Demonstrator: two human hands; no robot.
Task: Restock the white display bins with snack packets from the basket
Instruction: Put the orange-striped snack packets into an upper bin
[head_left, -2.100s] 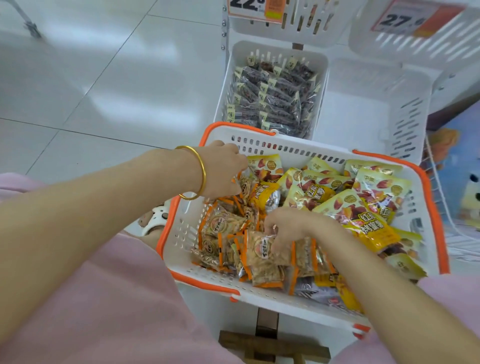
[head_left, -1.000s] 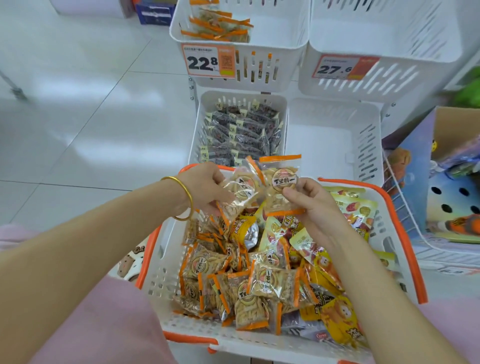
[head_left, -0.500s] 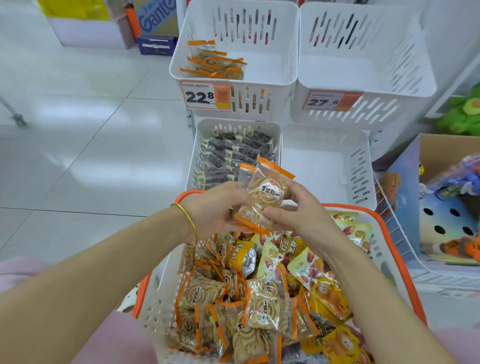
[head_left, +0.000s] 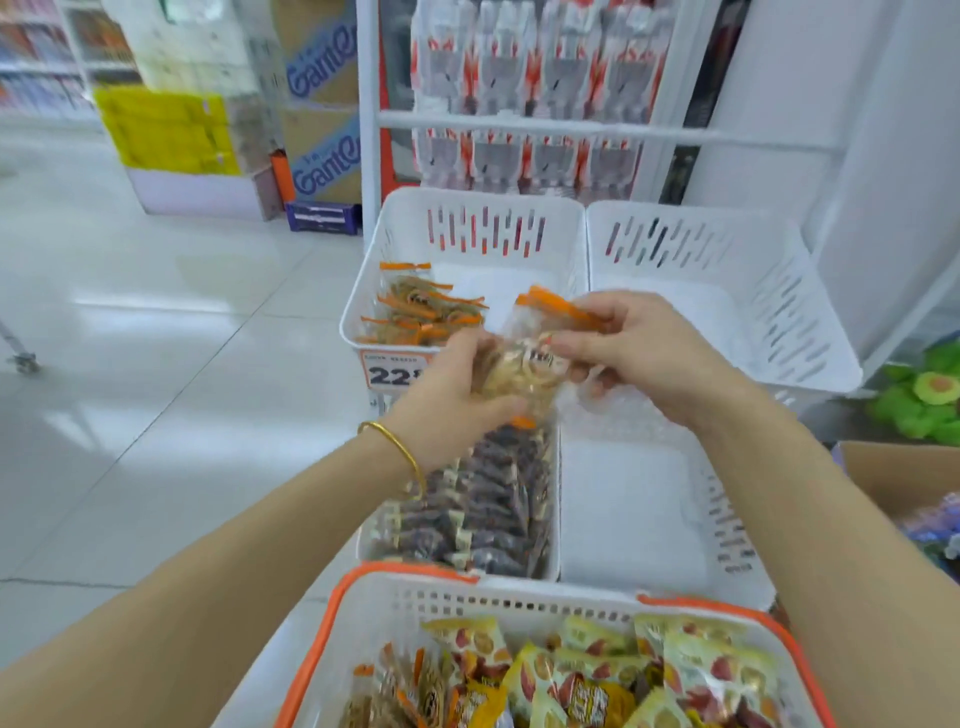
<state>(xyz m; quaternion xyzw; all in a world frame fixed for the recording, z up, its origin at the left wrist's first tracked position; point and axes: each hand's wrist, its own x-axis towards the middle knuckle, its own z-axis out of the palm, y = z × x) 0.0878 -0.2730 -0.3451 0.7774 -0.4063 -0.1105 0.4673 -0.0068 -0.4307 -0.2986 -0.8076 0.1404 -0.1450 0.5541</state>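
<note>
Fingertips (head_left: 574, 344) of the right hand (head_left: 641, 353) pinched the held packets (head_left: 524, 364) near their orange top seal. The left hand (head_left: 449, 395) curled round their lower half, thumb against the bottom edge. Blur hid how many packets were in the bunch. They hung over the front rim of the top-left bin (head_left: 478, 196), not yet inside it.

That bin held only a small heap of like packets (head_left: 421, 312) on its left side, so it looked barely started. The top-right bin (head_left: 691, 214) showed nothing but bare floor, as did the low-right bin (head_left: 623, 512). The low-left bin (head_left: 555, 499) was packed with dark packets (head_left: 483, 512) and seemed done. Nearest the person, the basket (head_left: 519, 598) was crowded with yellow and orange-trimmed stock (head_left: 597, 680). By this showing most of the restocking was left: one bin full, one begun, two untouched.

Both hands met at mid-frame, palms turned toward each other. The wrists were bent slightly inward, with a bangle (head_left: 402, 454) on the left one. The bare forearms reached forward over the basket and spread apart toward the lower corners.
</note>
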